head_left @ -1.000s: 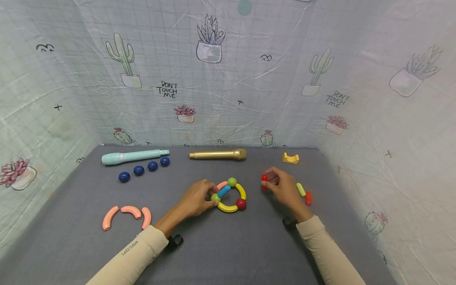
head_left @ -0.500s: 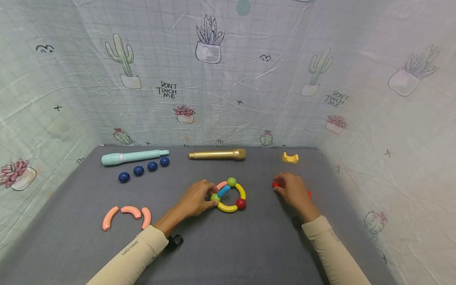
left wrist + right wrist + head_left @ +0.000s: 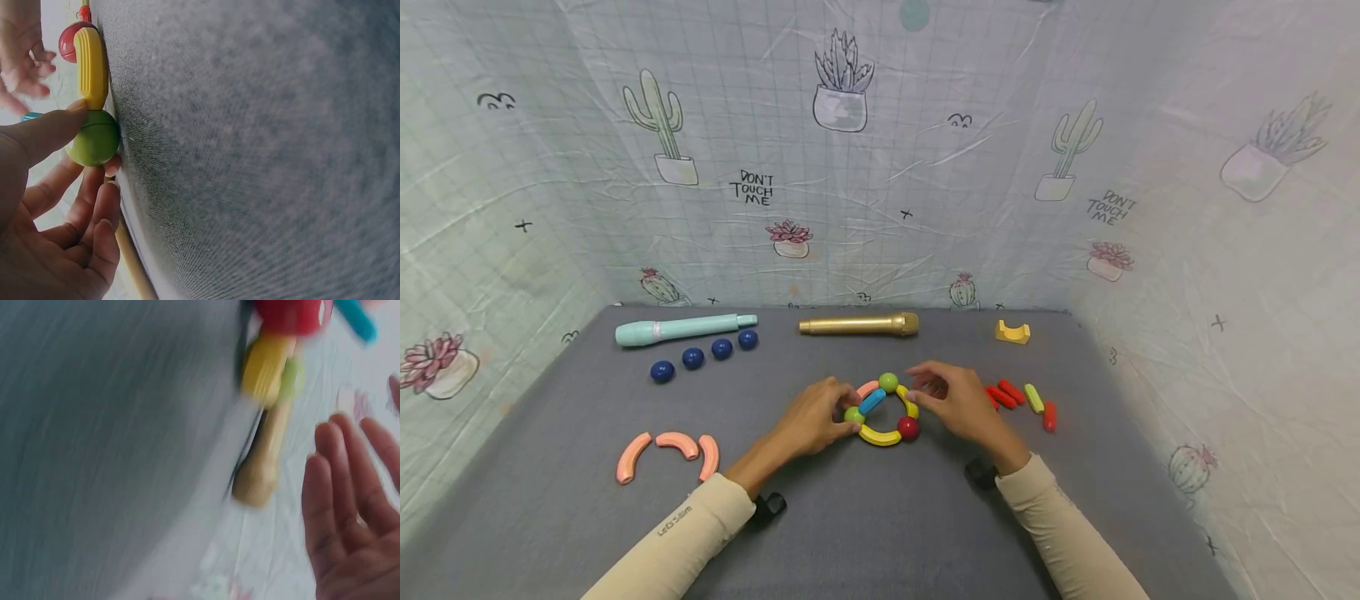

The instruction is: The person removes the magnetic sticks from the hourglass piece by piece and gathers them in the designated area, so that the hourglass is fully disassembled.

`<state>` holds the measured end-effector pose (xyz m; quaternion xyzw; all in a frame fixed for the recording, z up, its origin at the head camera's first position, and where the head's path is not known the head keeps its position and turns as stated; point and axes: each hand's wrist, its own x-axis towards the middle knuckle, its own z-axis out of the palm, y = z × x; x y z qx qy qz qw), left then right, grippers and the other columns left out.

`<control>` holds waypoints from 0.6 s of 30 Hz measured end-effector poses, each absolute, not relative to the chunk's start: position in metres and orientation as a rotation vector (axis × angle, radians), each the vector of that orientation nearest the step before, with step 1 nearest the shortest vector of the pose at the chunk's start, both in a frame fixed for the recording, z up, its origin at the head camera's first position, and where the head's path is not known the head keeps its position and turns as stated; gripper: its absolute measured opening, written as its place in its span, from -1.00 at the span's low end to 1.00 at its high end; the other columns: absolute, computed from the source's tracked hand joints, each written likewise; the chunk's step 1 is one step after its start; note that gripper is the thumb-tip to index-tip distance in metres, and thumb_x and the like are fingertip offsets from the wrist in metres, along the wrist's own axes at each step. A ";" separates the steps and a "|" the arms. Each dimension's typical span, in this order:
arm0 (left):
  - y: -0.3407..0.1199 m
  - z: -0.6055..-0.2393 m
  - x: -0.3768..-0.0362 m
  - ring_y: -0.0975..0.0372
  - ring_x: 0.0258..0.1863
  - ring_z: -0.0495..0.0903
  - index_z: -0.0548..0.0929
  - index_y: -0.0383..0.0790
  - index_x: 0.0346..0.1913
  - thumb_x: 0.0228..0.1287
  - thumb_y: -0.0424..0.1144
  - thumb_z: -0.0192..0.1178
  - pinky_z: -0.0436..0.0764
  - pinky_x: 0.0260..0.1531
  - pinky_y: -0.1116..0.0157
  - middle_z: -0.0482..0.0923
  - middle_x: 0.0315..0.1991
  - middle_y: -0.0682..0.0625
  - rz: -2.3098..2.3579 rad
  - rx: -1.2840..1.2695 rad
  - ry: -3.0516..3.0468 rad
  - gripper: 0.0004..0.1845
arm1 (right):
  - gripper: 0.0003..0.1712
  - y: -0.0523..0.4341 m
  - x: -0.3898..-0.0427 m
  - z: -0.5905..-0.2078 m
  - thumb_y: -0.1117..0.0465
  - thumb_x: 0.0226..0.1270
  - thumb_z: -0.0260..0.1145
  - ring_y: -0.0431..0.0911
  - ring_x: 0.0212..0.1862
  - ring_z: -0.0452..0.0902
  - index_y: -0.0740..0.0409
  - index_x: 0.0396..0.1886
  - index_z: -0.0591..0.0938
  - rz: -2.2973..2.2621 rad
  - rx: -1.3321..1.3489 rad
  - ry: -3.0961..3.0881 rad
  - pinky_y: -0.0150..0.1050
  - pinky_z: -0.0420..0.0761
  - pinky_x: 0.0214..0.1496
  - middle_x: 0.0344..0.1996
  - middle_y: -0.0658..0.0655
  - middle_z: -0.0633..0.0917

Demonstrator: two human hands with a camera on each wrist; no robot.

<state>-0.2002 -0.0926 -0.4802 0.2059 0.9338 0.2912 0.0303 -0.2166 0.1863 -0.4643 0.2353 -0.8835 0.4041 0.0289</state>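
Observation:
A ring of toy pieces [image 3: 880,410] lies mid-mat: green balls, a red ball [image 3: 907,427], yellow arcs, a pink arc and a blue bar [image 3: 872,402]. My left hand [image 3: 838,414] pinches the ring's left green ball [image 3: 94,139] between thumb and fingers, beside a yellow arc [image 3: 92,65]. My right hand [image 3: 917,390] reaches the ring's right side with loosely spread fingers around the right yellow arc [image 3: 910,402]; it holds nothing, and contact is unclear. In the blurred right wrist view the right hand's fingers [image 3: 350,506] are straight.
Two red sticks [image 3: 1004,395], a yellow-green stick [image 3: 1034,397] and another red one [image 3: 1049,416] lie right of the ring. A yellow block [image 3: 1012,332], gold microphone [image 3: 859,324], teal microphone [image 3: 685,329], several blue balls [image 3: 703,356] and three pink arcs [image 3: 670,454] sit around.
My right hand carried a red stick to the right, left it beside the other sticks, then came back left to the ring. The left hand has stayed on the green ball.

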 end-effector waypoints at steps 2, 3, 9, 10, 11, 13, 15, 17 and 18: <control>-0.093 -0.480 -0.200 0.25 -0.16 0.59 0.77 -0.07 0.00 0.25 -0.12 0.57 0.61 -0.08 0.19 0.64 -0.13 0.05 0.897 0.644 2.882 -0.69 | -0.56 0.172 -0.214 -0.464 0.10 0.39 0.54 -0.15 -0.16 0.75 0.07 0.21 0.73 1.310 0.824 -2.742 -0.27 0.73 -0.11 -0.07 0.07 0.84; -0.093 -0.480 -0.200 0.25 -0.16 0.60 0.77 -0.08 0.00 0.25 -0.12 0.57 0.61 -0.08 0.19 0.64 -0.13 0.04 0.898 0.650 2.883 -0.69 | -0.54 0.165 -0.213 -0.464 0.09 0.40 0.53 -0.15 -0.15 0.75 0.09 0.23 0.72 1.326 0.871 -2.748 -0.28 0.73 -0.10 -0.06 0.06 0.83; -0.092 -0.479 -0.199 0.21 -0.13 0.62 0.77 -0.10 -0.01 0.24 -0.15 0.58 0.63 -0.07 0.15 0.65 -0.11 0.01 0.938 0.677 2.878 -0.70 | -0.71 0.139 -0.210 -0.466 0.15 0.43 0.49 -0.21 -0.20 0.75 0.11 0.09 0.76 1.335 0.949 -2.732 -0.32 0.73 -0.13 -0.13 -0.02 0.81; -0.092 -0.479 -0.199 0.20 -0.13 0.62 0.77 -0.10 -0.01 0.24 -0.15 0.58 0.62 -0.08 0.15 0.65 -0.12 0.01 0.942 0.677 2.877 -0.70 | -0.75 0.137 -0.210 -0.465 0.16 0.44 0.48 -0.20 -0.21 0.75 0.10 0.05 0.77 1.333 0.935 -2.728 -0.32 0.73 -0.14 -0.15 -0.03 0.81; -0.092 -0.479 -0.199 0.20 -0.13 0.62 0.77 -0.10 -0.01 0.24 -0.15 0.58 0.62 -0.07 0.16 0.65 -0.12 0.01 0.942 0.678 2.877 -0.69 | -0.78 0.136 -0.210 -0.465 0.16 0.45 0.47 -0.18 -0.22 0.75 0.09 0.02 0.78 1.338 0.915 -2.727 -0.33 0.72 -0.15 -0.16 -0.04 0.81; -0.093 -0.479 -0.199 0.21 -0.13 0.62 0.77 -0.11 0.00 0.24 -0.15 0.58 0.62 -0.08 0.17 0.64 -0.12 0.02 0.941 0.680 2.878 -0.69 | -0.82 0.135 -0.210 -0.465 0.17 0.46 0.45 -0.11 -0.23 0.76 0.08 -0.01 0.78 1.376 0.886 -2.727 -0.32 0.70 -0.18 -0.18 -0.02 0.81; -0.093 -0.480 -0.199 0.21 -0.13 0.62 0.77 -0.11 0.01 0.24 -0.15 0.58 0.62 -0.08 0.17 0.65 -0.12 0.02 0.937 0.679 2.882 -0.68 | -0.82 0.134 -0.211 -0.464 0.17 0.47 0.44 -0.06 -0.23 0.77 0.08 -0.01 0.79 1.410 0.854 -2.737 -0.33 0.69 -0.20 -0.19 -0.01 0.82; -0.094 -0.480 -0.199 0.21 -0.13 0.62 0.77 -0.12 0.01 0.24 -0.15 0.58 0.62 -0.09 0.17 0.65 -0.12 0.02 0.931 0.679 2.885 -0.68 | -0.78 0.135 -0.212 -0.465 0.17 0.47 0.45 -0.06 -0.24 0.76 0.11 0.03 0.77 1.443 0.823 -2.737 -0.33 0.69 -0.20 -0.20 0.03 0.82; -0.094 -0.480 -0.199 0.22 -0.14 0.62 0.77 -0.11 0.00 0.24 -0.15 0.58 0.62 -0.10 0.18 0.65 -0.12 0.02 0.925 0.678 2.886 -0.69 | -0.75 0.136 -0.213 -0.465 0.18 0.45 0.47 -0.08 -0.25 0.75 0.13 0.05 0.74 1.453 0.811 -2.730 -0.33 0.69 -0.20 -0.21 0.05 0.81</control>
